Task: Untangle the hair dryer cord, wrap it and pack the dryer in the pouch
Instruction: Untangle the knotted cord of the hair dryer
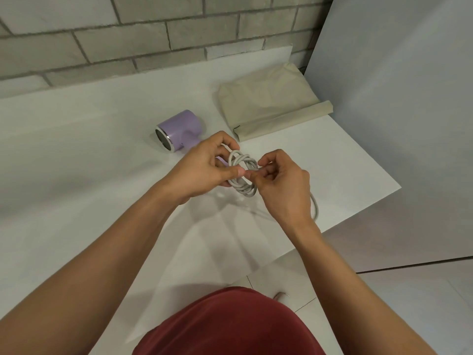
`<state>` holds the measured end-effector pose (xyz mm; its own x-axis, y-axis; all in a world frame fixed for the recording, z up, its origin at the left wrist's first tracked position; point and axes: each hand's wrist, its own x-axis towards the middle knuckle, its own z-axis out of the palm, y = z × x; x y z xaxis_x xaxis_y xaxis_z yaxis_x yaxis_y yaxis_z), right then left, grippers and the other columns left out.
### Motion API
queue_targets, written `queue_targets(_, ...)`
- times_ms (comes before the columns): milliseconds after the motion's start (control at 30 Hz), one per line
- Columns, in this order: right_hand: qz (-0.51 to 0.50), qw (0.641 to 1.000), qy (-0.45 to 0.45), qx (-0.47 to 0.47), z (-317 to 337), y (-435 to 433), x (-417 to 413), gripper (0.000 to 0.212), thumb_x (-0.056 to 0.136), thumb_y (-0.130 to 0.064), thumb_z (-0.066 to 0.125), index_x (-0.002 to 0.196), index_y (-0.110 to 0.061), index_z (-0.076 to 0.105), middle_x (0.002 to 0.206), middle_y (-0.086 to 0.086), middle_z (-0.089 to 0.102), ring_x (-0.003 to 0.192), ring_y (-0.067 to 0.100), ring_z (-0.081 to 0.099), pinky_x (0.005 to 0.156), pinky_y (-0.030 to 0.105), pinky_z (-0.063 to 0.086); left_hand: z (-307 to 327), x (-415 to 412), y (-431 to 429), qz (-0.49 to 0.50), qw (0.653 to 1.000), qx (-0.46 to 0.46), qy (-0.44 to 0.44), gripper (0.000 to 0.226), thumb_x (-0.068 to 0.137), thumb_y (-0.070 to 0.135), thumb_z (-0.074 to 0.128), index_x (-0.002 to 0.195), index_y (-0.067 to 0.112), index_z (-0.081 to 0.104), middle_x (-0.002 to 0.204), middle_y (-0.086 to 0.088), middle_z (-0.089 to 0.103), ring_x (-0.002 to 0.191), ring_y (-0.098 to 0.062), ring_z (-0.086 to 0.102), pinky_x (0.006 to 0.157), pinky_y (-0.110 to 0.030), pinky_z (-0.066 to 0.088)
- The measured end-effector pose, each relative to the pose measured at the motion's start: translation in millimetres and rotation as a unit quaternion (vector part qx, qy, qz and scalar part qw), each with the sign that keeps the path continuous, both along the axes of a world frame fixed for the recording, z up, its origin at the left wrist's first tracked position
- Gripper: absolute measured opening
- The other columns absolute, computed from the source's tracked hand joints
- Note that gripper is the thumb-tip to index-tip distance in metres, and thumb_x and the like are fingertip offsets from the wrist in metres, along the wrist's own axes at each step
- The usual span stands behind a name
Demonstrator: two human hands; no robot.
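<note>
Both hands pinch the cord (pixel 243 175) bundle — left hand (pixel 204 170) steadies coils, right hand (pixel 281 183) should tuck the end snugly — dryer (pixel 179 129) waits.

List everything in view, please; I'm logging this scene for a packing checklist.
dryer: one, lilac with a chrome rim, lying on the counter's middle, behind the left hand.
cord: one, grey-white, coiled in loops between both hands above the counter; a loose length trails out past the right wrist.
pouch: one, beige, lying flat at the counter's far right.
counter: one, white, against the wall.
wall: grey brick, behind the counter.
panel: one, pale grey, at right.
floor: pale tiles, lower right.
garment: one, dark red, bottom centre.
left hand: pinching the coil.
right hand: pinching the coil.
</note>
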<state>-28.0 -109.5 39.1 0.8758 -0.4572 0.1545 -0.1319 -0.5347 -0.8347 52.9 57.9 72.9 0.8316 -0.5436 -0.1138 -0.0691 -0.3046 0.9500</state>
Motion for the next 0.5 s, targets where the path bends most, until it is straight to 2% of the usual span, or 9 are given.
queue_targets(67,0.011,0.998,0.01,-0.064,1,-1,1,0.031,0.085,-0.034,0.083,0.109,-0.032,0.064,0.078,-0.015,0.062,0.066,0.004,0.06,0.067,0.025,0.049,-1,-1,1,-0.009,1.0,0.008,-0.013,0.035,0.087,0.011,0.082,0.11,0.018,0.058,0.1,-0.007,0.072,0.079,-0.022,0.07,0.078,-0.041,0.064)
queue_targets(133,0.042,0.989,0.036,-0.137,1,-5,0,0.053,0.09,-0.04,0.078,0.138,-0.029,0.061,0.108,-0.01,0.055,0.075,0.009,0.059,0.076,0.031,0.048,-1,-2,4,-0.029,0.999,0.025,-0.023,0.035,0.087,0.012,0.082,0.111,0.02,0.057,0.1,-0.006,0.073,0.076,-0.019,0.066,0.078,-0.04,0.062)
queue_targets(167,0.064,0.983,0.049,-0.164,1,-8,1,0.057,0.091,-0.043,0.075,0.144,-0.028,0.058,0.119,-0.005,0.052,0.08,0.014,0.062,0.077,0.032,0.047,-1,-2,6,-0.037,0.998,0.037,-0.028,0.036,0.086,0.012,0.082,0.111,0.02,0.057,0.099,-0.005,0.074,0.075,-0.018,0.065,0.079,-0.04,0.06)
queue_targets(233,0.1,0.975,0.049,-0.191,0,-11,1,0.04,0.094,-0.043,0.072,0.13,-0.025,0.07,0.119,-0.003,0.059,0.085,0.02,0.065,0.075,0.035,0.05,-1,-2,8,-0.036,0.998,0.048,-0.022,0.039,0.085,0.013,0.083,0.113,0.02,0.058,0.099,-0.005,0.075,0.074,-0.015,0.065,0.078,-0.038,0.059)
queue_targets(300,0.115,0.976,0.036,-0.182,-2,-12,2,0.024,0.095,-0.043,0.07,0.103,-0.021,0.076,0.097,-0.004,0.068,0.079,0.021,0.063,0.07,0.041,0.053,3,-2,8,-0.023,0.999,0.045,0.007,0.04,0.083,0.017,0.085,0.114,0.017,0.06,0.099,-0.006,0.076,0.077,-0.016,0.069,0.078,-0.036,0.06)
queue_targets(367,0.119,0.977,0.036,-0.172,-6,-13,3,0.027,0.093,-0.047,0.069,0.09,-0.021,0.073,0.082,-0.005,0.067,0.073,0.019,0.06,0.067,0.044,0.052,8,-1,8,-0.011,0.998,0.039,0.055,0.035,0.086,0.031,0.082,0.11,0.013,0.064,0.097,-0.007,0.078,0.082,-0.018,0.074,0.083,-0.038,0.062)
queue_targets(433,0.125,0.976,0.045,-0.174,-8,-12,3,0.031,0.092,-0.051,0.07,0.085,-0.021,0.072,0.077,-0.006,0.064,0.069,0.017,0.058,0.064,0.043,0.051,11,2,8,0.002,0.994,0.048,0.102,0.04,0.094,0.047,0.069,0.105,0.008,0.07,0.094,-0.009,0.078,0.078,-0.016,0.073,0.087,-0.042,0.063)
queue_targets(500,0.132,0.974,0.05,-0.177,-11,-10,2,0.032,0.092,-0.05,0.071,0.081,-0.02,0.071,0.073,-0.006,0.061,0.065,0.016,0.055,0.062,0.042,0.049,10,6,8,-0.001,0.991,0.077,0.109,0.043,0.099,0.049,0.062,0.1,0.007,0.074,0.088,-0.008,0.077,0.069,-0.014,0.07,0.087,-0.045,0.063)
